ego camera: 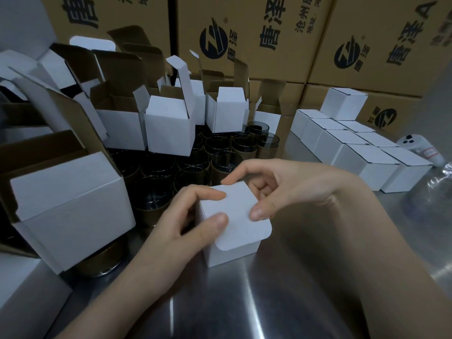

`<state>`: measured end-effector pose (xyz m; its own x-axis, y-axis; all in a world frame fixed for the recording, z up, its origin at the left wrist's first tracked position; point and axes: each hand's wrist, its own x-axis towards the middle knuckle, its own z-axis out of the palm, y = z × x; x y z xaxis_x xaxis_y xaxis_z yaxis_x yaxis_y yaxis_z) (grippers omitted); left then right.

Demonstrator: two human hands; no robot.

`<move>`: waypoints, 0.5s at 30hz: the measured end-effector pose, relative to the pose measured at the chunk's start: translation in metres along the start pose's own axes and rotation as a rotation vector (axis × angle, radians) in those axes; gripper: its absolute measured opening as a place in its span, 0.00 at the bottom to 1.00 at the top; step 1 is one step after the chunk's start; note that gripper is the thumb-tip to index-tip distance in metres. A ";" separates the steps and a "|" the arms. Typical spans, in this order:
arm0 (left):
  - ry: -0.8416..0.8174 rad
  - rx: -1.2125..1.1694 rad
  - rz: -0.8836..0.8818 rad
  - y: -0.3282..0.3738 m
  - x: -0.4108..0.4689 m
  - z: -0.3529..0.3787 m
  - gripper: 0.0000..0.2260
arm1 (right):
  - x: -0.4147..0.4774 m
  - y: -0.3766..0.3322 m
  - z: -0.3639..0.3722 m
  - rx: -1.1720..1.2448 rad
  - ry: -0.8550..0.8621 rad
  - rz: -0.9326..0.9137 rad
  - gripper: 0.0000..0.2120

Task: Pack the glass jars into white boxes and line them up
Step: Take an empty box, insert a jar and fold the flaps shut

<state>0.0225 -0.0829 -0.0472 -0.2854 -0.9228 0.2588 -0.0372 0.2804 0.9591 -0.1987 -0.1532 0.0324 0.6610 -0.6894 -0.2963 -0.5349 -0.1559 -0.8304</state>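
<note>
White box [232,243] upright on desk [293,289], front centre, lid flap [241,216] not yet tucked. Left hand [188,216] pinches its top left corner; right hand [276,189] pinches the flap. Thin card, light, crushable; contents unseen, likely fragile. Best held by side walls

We are working bare-handed, our left hand [186,216] and right hand [281,187] both showing short, plain, neatly rounded fingernails [256,212]. Our left forearm [117,289] and right forearm [379,241] are showing bare, unsleeved, right to the edge of view.
</note>
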 end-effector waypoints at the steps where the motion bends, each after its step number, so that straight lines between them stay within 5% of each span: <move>1: -0.025 0.020 -0.017 0.001 -0.001 0.000 0.21 | 0.000 -0.001 0.000 -0.006 0.003 0.000 0.28; 5: -0.040 0.167 -0.029 0.002 -0.002 0.004 0.28 | -0.001 -0.003 0.000 -0.064 0.030 -0.002 0.28; 15: 0.048 0.224 0.054 -0.005 0.001 0.003 0.28 | -0.004 -0.011 0.009 -0.221 0.092 -0.102 0.32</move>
<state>0.0193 -0.0844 -0.0519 -0.2467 -0.9150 0.3191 -0.2361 0.3762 0.8960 -0.1906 -0.1423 0.0388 0.6724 -0.7219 -0.1633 -0.5762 -0.3720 -0.7277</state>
